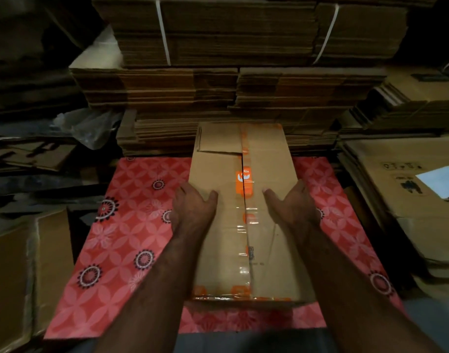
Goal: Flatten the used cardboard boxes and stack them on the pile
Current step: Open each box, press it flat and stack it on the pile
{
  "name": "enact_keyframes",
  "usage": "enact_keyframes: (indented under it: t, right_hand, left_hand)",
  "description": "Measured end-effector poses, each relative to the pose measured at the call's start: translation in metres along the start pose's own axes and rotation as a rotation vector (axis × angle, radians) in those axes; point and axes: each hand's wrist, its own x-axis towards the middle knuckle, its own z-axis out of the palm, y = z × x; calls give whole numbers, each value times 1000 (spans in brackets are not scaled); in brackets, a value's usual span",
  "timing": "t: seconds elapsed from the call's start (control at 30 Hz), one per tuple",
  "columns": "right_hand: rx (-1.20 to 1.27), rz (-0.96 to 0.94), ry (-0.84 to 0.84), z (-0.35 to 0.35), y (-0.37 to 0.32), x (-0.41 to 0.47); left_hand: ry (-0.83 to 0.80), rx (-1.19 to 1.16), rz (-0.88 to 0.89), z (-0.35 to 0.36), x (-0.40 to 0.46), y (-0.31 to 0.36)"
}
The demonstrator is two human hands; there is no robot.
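A brown cardboard box [218,169] with orange tape down its middle seam lies lengthwise in front of me over a pink flowered sheet [131,220]. My left hand [193,207] grips its left side, thumb on top and fingers down the side. On the opposite side, my right hand [292,207] holds it the same way. Bundled piles of flattened cardboard [218,98] rise just beyond the box's far end.
Strapped cardboard bundles [243,29] tower at the back. More flattened boxes [406,189] with printed marks and a white label lie at the right. Loose cardboard [22,276] and a crumpled plastic bag [91,128] sit at the left.
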Motion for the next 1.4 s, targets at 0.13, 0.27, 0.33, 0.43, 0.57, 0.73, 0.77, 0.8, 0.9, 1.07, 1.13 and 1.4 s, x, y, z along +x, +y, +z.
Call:
enact_keyframes:
  t: [0.13, 0.27, 0.33, 0.43, 0.57, 0.73, 0.77, 0.8, 0.9, 1.07, 1.13, 1.4]
  right_hand:
    - [8, 0, -1, -4, -5, -4]
    - [56, -37, -46, -8, -3, -6]
    - [202, -52, -130, -15, -2, -4]
    - [350, -67, -171, -22, 17, 12]
    - [435, -65, -218, -39, 30, -11]
    - [598, 35, -350, -83, -11, -152]
    - [630, 77, -406, -81, -16, -174]
    - [657, 115, -456, -77, -17, -192]
    - [628, 246, -537, -55, -15, -217]
    - [293, 195, -441, -51, -7, -212]
    - [53, 109, -296, -58, -2, -203]
    - [-64, -396, 19, -23, -31, -146]
  left_hand:
    - [15, 9, 27, 1, 5, -3]
    - [29, -6, -15, -3, 3, -1]
    - [-28, -43, -73, -10, 5, 6]
    - [-89, -84, -115, -28, 19, 21]
    - [-137, 163, 39, -61, 38, 54]
    - [-208, 416, 319, -62, 44, 100]
    - [-240, 449, 367, -54, 46, 102]
    - [-283, 467, 410, -45, 46, 102]
    - [-440, 488, 523, -11, 45, 83]
    - [-400, 466, 586, 19, 37, 59]
    - [-394, 394, 604, 11, 34, 57]
    - [-92, 237, 538, -44, -13, -12]
